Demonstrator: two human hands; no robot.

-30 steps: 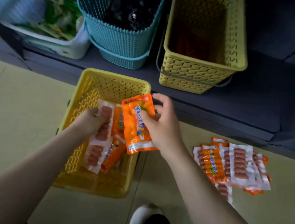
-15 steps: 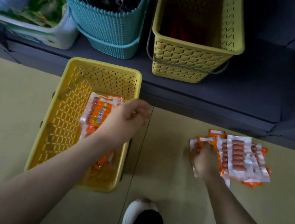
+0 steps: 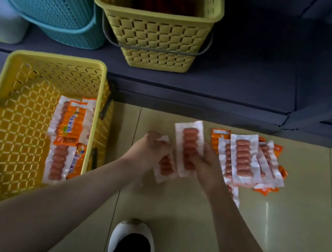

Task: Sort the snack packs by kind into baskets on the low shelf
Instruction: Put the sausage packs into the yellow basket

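Lighting: dim overall; the shelf recess (image 3: 264, 43) is lying in deep shadow. A small glare patch is showing on the floor tile (image 3: 268, 207) by my right arm. Wide-angle distortion is bending edges; corners are blurring.

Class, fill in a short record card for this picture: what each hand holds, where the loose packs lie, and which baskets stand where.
Left hand: grips a clear sausage pack
Right hand: grips another clear pack
Loose pile: on the floor, right of the hands
Floor basket: yellow, holds mixed packs
Shelf baskets: teal and yellow
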